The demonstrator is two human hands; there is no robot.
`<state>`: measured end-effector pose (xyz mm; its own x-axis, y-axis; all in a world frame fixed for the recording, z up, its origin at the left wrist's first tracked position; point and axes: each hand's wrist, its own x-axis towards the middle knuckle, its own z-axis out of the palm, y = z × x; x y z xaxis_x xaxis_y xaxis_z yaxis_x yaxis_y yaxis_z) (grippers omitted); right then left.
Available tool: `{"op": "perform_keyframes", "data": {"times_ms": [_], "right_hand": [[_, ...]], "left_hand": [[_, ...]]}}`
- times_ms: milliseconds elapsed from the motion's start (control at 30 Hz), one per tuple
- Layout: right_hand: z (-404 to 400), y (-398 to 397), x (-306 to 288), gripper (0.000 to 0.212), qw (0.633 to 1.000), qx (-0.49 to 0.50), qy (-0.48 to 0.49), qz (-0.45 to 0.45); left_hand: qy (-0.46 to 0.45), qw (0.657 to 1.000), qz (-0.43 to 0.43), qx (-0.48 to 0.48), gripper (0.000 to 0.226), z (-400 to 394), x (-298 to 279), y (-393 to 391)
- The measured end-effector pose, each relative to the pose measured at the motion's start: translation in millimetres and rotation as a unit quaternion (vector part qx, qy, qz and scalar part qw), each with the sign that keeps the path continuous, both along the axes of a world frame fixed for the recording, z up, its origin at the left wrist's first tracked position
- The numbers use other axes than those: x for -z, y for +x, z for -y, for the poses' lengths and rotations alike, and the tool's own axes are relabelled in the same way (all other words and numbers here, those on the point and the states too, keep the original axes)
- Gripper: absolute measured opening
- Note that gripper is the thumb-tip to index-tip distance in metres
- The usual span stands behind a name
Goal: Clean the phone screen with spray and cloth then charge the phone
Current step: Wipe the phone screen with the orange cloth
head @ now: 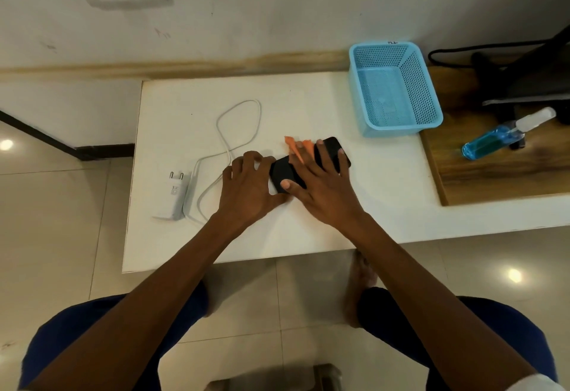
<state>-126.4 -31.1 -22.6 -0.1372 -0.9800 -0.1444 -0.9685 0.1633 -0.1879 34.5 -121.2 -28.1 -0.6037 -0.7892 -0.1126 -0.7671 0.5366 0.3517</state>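
The flat right hand [320,187] rubs the orange cloth [296,147] on the phone [285,171], the left hand [249,187] holds its end with curled fingers, and the charger [174,196] waits unplugged.

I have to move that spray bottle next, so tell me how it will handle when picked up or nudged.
The spray bottle lies on its side on the wooden board, so a nudge may roll it. It looks like clear plastic, probably stiff. Blue liquid fills much of it, so it likely feels weighty and sloshes.
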Motion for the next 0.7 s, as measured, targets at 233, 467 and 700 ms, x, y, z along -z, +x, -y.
{"op": "perform_keyframes", "data": {"times_ms": [233,467,700], "right_hand": [[2.8,10.7,-2.4,0.072,0.998,-0.053,-0.012,-0.009],[0.2,-35.6,-3.3,0.072,0.995,0.092,0.005,-0.027],[-20.1,-40.0,-3.7,0.073,0.993,0.118,0.004,-0.005]], "left_hand": [[-0.016,1.000,-0.005,-0.001,0.071,-2.3,1.6,0.8],[-0.006,1.000,0.009,-0.007,0.084,-1.8,-1.1,-1.2],[-0.018,1.000,0.019,-0.007,0.084,-3.6,-0.2,-0.5]]}}
